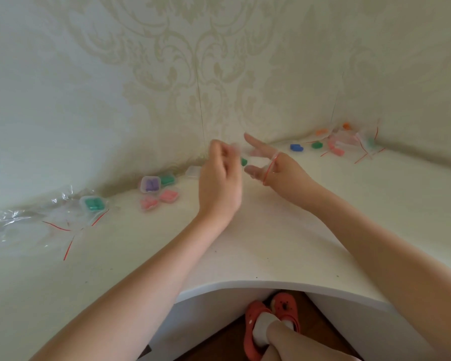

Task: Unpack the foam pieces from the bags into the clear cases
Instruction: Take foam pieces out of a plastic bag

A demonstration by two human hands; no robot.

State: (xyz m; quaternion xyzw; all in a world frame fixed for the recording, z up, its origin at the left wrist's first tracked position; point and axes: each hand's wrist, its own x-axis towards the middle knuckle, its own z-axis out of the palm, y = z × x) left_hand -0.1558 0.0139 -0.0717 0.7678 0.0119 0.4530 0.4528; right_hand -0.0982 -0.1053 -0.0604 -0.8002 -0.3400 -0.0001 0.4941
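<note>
My left hand and my right hand are raised together over the back of the white table. Between them is a small clear zip bag with a red strip, and a green foam piece shows inside it. My left hand pinches the bag's far end with curled fingers. My right hand holds the end with the red strip, index finger stretched out. Closed clear cases lie at the left: purple, green, two pink, and another green. An empty clear case sits by the wall.
Empty clear bags with red strips lie at the far left. At the back right corner are blue, green, orange and pink foam pieces among more bags. The table's curved front edge is near me.
</note>
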